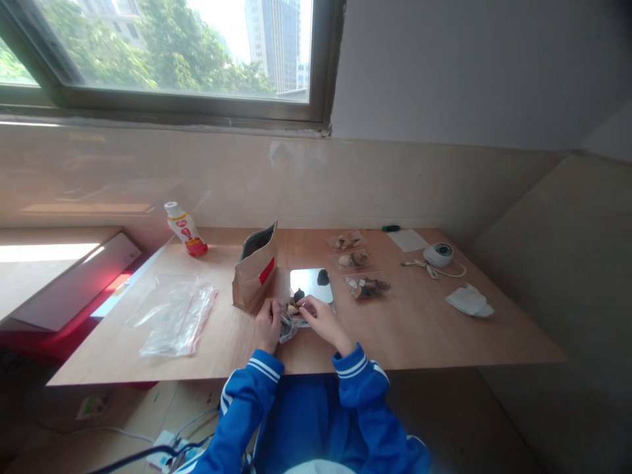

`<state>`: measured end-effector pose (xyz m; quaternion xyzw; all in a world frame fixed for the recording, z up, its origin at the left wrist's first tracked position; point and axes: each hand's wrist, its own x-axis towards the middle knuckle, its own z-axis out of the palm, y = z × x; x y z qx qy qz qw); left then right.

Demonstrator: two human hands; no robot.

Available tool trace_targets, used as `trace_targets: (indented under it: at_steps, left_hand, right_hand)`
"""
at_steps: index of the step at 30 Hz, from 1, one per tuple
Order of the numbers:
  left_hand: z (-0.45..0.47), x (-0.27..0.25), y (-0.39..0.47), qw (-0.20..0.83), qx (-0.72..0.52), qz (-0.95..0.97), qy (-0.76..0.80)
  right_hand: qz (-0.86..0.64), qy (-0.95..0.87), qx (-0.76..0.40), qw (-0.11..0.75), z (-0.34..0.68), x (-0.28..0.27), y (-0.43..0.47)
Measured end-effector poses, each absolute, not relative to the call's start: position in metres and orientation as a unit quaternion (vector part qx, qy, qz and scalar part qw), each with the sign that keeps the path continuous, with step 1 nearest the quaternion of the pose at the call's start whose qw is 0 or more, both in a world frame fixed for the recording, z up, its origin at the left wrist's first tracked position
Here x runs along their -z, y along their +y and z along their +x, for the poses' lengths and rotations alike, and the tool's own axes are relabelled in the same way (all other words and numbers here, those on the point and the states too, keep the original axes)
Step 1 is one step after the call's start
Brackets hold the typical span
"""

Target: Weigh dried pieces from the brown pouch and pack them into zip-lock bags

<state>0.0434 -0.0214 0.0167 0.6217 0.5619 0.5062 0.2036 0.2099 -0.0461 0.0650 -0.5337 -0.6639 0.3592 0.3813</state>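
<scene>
My left hand (268, 322) is closed on the edge of a small clear plastic bag (288, 329), which lies at the front left of a silver square scale (311, 280). My right hand (320, 317) reaches over the front of the scale, its fingers pinched at the bag's mouth around brownish dried pieces (292, 308); exactly what they grip is partly hidden. One dark wrinkled dried piece (322, 277) lies on the scale's back right, and another dark piece (299, 294) sits just beyond my fingertips. Left of the scale, an opened brown paper pouch (254, 273) stands upright.
Three filled clear bags (368, 287) lie in a column right of the scale. Flat empty plastic bags (178, 316) are at left, below a bottle (186, 230). A white camera (438, 254) with cable, a crumpled tissue (469, 301), paper (407, 240) and a green-handled tool (391, 228) are at right.
</scene>
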Motion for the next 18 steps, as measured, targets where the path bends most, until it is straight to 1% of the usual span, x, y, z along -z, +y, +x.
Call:
trace_targets:
  at_steps: [12, 18]
  left_hand:
    - [0.044, -0.022, -0.02, 0.195, -0.489, 0.631, 0.569]
    - [0.044, -0.018, -0.02, 0.197, -0.496, 0.62, 0.575]
  right_hand:
    - [-0.523, -0.654, -0.376, 0.396, 0.21, -0.054, -0.041]
    - [-0.531, -0.675, -0.307, 0.41, 0.207, -0.057, -0.043]
